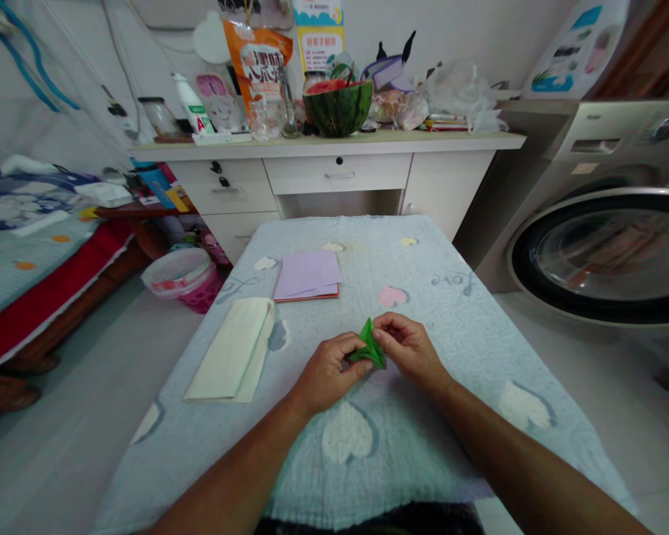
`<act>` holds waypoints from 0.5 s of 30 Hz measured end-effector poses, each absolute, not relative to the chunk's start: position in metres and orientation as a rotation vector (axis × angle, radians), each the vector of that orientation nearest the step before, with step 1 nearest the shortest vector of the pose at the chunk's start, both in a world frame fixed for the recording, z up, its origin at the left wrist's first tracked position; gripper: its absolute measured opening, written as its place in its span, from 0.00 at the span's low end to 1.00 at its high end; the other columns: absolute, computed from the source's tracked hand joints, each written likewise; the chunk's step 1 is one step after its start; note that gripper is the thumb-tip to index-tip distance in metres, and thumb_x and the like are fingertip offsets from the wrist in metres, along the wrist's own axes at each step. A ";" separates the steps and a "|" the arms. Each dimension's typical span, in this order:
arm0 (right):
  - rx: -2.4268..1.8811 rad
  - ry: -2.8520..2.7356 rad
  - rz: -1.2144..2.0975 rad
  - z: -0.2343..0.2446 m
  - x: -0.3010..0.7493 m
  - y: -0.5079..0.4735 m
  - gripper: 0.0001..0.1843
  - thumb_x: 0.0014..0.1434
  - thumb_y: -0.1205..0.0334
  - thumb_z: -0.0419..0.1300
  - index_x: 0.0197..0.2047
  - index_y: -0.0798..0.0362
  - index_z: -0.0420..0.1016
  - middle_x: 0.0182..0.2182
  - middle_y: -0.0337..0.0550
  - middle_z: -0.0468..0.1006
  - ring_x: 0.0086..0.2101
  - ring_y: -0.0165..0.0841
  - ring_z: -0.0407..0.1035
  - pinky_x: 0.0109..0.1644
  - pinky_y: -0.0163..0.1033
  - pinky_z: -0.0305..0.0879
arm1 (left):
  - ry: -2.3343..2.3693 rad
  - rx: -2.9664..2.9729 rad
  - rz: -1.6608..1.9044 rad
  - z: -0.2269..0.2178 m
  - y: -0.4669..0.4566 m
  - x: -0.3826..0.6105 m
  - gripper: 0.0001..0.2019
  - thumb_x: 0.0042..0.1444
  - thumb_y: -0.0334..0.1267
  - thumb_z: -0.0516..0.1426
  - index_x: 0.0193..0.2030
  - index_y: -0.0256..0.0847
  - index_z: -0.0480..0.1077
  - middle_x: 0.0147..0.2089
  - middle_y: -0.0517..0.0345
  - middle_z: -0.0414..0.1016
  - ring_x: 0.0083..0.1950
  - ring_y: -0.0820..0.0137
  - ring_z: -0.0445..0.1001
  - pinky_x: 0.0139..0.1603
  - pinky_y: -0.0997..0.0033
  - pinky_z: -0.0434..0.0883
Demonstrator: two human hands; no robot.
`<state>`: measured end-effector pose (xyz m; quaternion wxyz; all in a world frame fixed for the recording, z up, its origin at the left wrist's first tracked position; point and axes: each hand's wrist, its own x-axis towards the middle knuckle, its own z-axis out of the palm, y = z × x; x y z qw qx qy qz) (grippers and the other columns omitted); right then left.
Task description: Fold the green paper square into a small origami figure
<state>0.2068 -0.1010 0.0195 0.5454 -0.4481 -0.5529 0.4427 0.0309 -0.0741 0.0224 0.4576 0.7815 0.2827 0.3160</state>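
Note:
A small piece of folded green paper (369,343) is held between my hands, just above the cloth-covered table. My left hand (330,369) pinches its left and lower side, thumb in front. On the upper right, my right hand (409,346) grips another edge between thumb and fingers. The green paper has several pointed flaps standing up; its underside is hidden. Beyond my hands lies a stack of square paper (309,272), lilac on top with a red edge showing beneath. A folded pale cream sheet (231,349) rests left of my left hand.
The table (451,416) wears a light blue cloth with heart prints. Behind it stands a white desk (334,174) bearing a cut watermelon (338,108), an orange bag (258,67) and jars. A washing machine (602,208) is at right; a pink bin (199,286) and a bed are at left.

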 end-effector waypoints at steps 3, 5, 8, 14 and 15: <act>-1.084 -1.311 1.040 0.020 0.206 -0.100 0.12 0.57 0.53 0.61 0.31 0.53 0.69 0.23 0.35 0.68 0.24 0.27 0.62 0.27 0.33 0.60 | 0.702 1.938 0.766 0.021 -0.074 0.031 0.02 0.56 0.33 0.59 0.35 0.38 0.73 0.34 0.58 0.73 0.38 0.70 0.71 0.42 0.70 0.67; -1.110 -1.307 1.008 0.021 0.205 -0.100 0.11 0.57 0.54 0.61 0.30 0.52 0.68 0.22 0.35 0.67 0.23 0.26 0.61 0.26 0.32 0.59 | 0.694 1.942 0.784 0.020 -0.075 0.032 0.03 0.56 0.33 0.59 0.36 0.38 0.73 0.35 0.57 0.72 0.38 0.70 0.71 0.42 0.70 0.67; -1.166 -1.316 0.939 0.021 0.204 -0.101 0.09 0.57 0.56 0.60 0.30 0.52 0.69 0.22 0.35 0.67 0.23 0.26 0.60 0.26 0.32 0.58 | 0.700 1.948 0.807 0.018 -0.075 0.033 0.03 0.56 0.34 0.59 0.35 0.38 0.74 0.35 0.57 0.72 0.38 0.70 0.70 0.41 0.71 0.67; -1.107 -1.329 0.996 0.023 0.204 -0.103 0.12 0.59 0.52 0.59 0.36 0.54 0.73 0.24 0.37 0.69 0.24 0.27 0.62 0.27 0.33 0.59 | 0.749 1.959 0.773 0.017 -0.074 0.032 0.02 0.54 0.32 0.59 0.33 0.37 0.72 0.32 0.59 0.72 0.36 0.71 0.70 0.39 0.71 0.65; -1.102 -1.328 1.008 0.023 0.205 -0.103 0.14 0.60 0.51 0.59 0.37 0.54 0.74 0.24 0.36 0.68 0.24 0.27 0.61 0.27 0.33 0.58 | 0.746 1.964 0.763 0.018 -0.074 0.032 0.02 0.54 0.32 0.59 0.33 0.37 0.72 0.32 0.59 0.71 0.35 0.71 0.69 0.39 0.71 0.65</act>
